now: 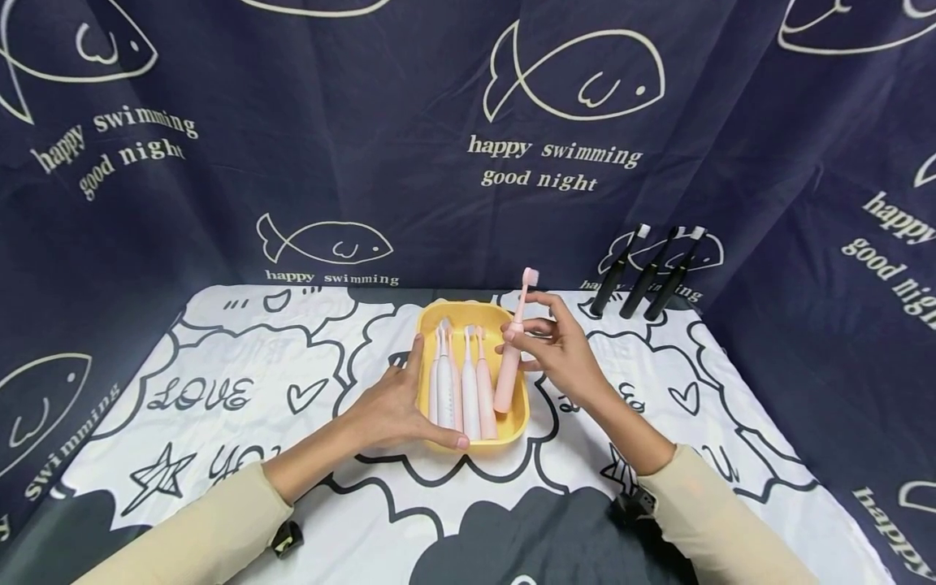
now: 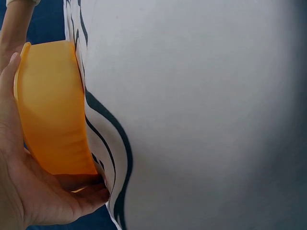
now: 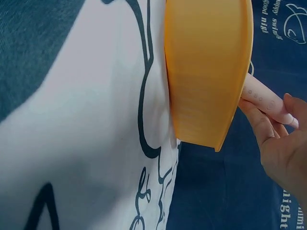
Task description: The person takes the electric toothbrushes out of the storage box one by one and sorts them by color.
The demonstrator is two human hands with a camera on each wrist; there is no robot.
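Observation:
A yellow tray (image 1: pixel 522 422) stands at the middle of the cloth, with several white and pink electric toothbrushes (image 1: pixel 470 398) lying side by side in it, heads toward the back. My left hand (image 1: pixel 395 410) grips the tray at its left side, thumb at the near rim; in the left wrist view its fingers curl round the yellow wall (image 2: pixel 53 105). Over the tray's right side, my right hand (image 1: pixel 559 345) pinches a pink electric toothbrush (image 1: pixel 507 378) around its upper handle, brush head up and tilted. Buttons show on that handle in the right wrist view (image 3: pixel 261 98).
Three black electric toothbrushes (image 1: pixel 647 280) lie together at the back right of the table. A white cloth with black drawings (image 1: pixel 241 439) covers the table. Dark blue curtains (image 1: pixel 409 146) with fish prints hang behind it and at both sides.

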